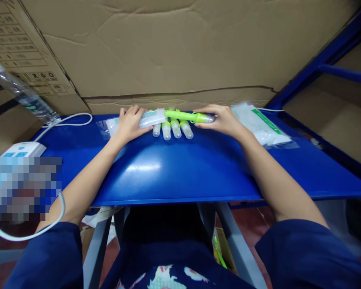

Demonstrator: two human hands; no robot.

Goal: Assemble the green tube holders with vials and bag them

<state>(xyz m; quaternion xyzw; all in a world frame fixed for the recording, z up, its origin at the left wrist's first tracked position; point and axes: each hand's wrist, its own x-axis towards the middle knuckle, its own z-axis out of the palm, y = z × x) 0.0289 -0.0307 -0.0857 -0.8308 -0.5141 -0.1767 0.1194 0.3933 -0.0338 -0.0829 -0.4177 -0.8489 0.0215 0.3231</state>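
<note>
My right hand (pixel 221 119) is closed around the clear-capped end of a lime-green plastic stick (pixel 180 115) with a yellow band. The stick's other end meets a clear plastic sleeve (pixel 153 117) with a whitish face; whether it sits inside the sleeve I cannot tell. My left hand (pixel 130 123) grips that sleeve, thumb along its near edge and fingers over the far side. Below the stick, several similar lime-green pieces with clear caps (pixel 166 132) lie side by side on the blue table (pixel 180 172).
Right of my right hand lies a stack of clear bags with a green strip (pixel 260 124). At left are a white power strip (pixel 27 150) with a looping cable and a tilted clear bottle (pixel 27 94). Cardboard (pixel 174 52) walls the back; a blue frame bar (pixel 345 74) stands at right.
</note>
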